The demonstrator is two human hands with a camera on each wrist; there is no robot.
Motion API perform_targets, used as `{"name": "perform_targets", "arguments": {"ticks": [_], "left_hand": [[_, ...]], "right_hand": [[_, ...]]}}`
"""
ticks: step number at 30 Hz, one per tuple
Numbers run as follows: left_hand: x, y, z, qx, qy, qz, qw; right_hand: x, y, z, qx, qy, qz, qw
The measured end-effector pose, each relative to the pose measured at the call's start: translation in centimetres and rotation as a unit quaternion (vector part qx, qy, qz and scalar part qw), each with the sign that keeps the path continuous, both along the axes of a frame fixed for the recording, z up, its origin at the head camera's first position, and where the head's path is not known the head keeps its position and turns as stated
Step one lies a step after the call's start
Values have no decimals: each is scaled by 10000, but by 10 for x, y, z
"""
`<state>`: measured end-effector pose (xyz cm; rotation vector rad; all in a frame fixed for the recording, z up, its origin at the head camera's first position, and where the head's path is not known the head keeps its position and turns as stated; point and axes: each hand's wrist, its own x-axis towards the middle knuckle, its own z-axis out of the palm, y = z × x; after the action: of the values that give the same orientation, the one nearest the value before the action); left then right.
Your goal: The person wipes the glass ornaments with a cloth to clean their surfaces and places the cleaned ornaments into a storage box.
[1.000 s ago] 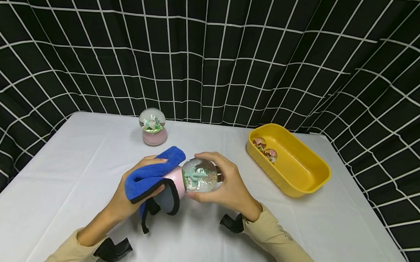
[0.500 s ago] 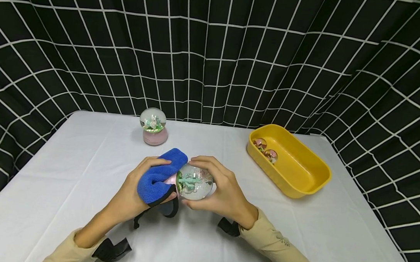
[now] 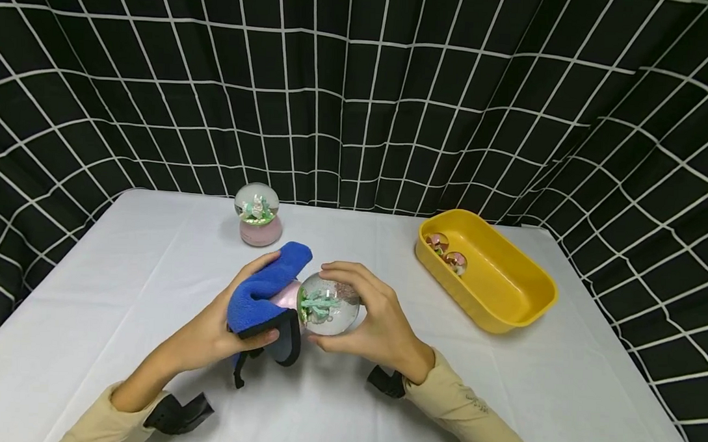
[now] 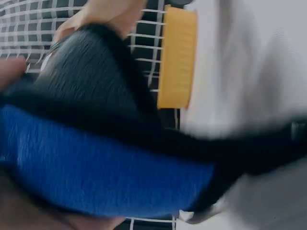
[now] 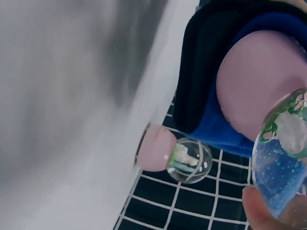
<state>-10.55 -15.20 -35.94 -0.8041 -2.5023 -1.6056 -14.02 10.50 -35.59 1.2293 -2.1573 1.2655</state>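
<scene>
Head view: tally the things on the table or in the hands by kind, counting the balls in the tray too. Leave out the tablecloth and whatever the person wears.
Snow globes: 2
Blue cloth: 1
Small balls: 2
Yellow tray: 1
Total: 6

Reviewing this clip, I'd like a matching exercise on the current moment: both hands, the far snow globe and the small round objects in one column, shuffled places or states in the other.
Column one
1. Left hand
2. Right hand
3. Far snow globe
4. Small round objects

Column two
A. Inside the yellow tray
B. Holds the clear dome of the near snow globe
C. Upright on the white tablecloth
D. Grips the blue cloth

Right pairs: 1-D, 2-B, 3-C, 4-A
</scene>
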Motion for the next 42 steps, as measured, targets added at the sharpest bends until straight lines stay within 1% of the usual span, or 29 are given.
{"name": "perform_targets", "arguments": {"ticks": [2,3,6,9,12,16,18,21,23,25,27,28,30,32,34,37,39,42], "left_hand": [[-1,-3,0,116,-38,-192,9997],[-2,-4,-1,201,2,-242,9995],[-5,-4,-5,400,206,-287,9986],[-6,-2,-8,644,258,-337,9970],[-5,0,-9,756,321,-273,9962],[-2,2,-8,922,458,-63,9947],[-2,2,-7,990,633,71,9930],[-3,3,-6,1146,836,161,9898],[-4,2,-5,1191,804,71,9896],[-5,3,-5,1160,630,-83,9912],[-4,3,-5,970,407,-172,9943],[-4,4,-5,852,326,-165,9957],[-2,6,-6,537,222,-28,9983],[-1,8,-8,283,218,220,9991],[0,10,-8,150,290,484,9983],[1,13,-6,278,470,772,9955],[1,14,-5,472,626,875,9931],[0,13,-5,745,867,946,9889]], "right_hand": [[-1,1,0,-99,-78,30,9999],[-1,2,1,-135,-98,49,9998],[-2,3,1,-183,-53,155,9997],[-3,3,2,-229,66,295,9993],[-3,4,3,-274,150,425,9986],[-4,5,4,-279,246,523,9979],[-4,5,4,-243,298,572,9976],[-4,5,5,-194,349,627,9972],[-3,5,5,-180,348,632,9972],[-3,4,4,-169,347,613,9974],[-2,4,4,-140,338,578,9977],[-2,4,4,-109,342,558,9978],[0,3,3,-23,352,520,9980],[1,3,3,69,353,476,9982],[1,2,3,139,367,447,9982],[1,2,3,163,418,448,9980],[1,1,3,132,465,481,9977],[0,1,3,86,498,542,9973]]}}
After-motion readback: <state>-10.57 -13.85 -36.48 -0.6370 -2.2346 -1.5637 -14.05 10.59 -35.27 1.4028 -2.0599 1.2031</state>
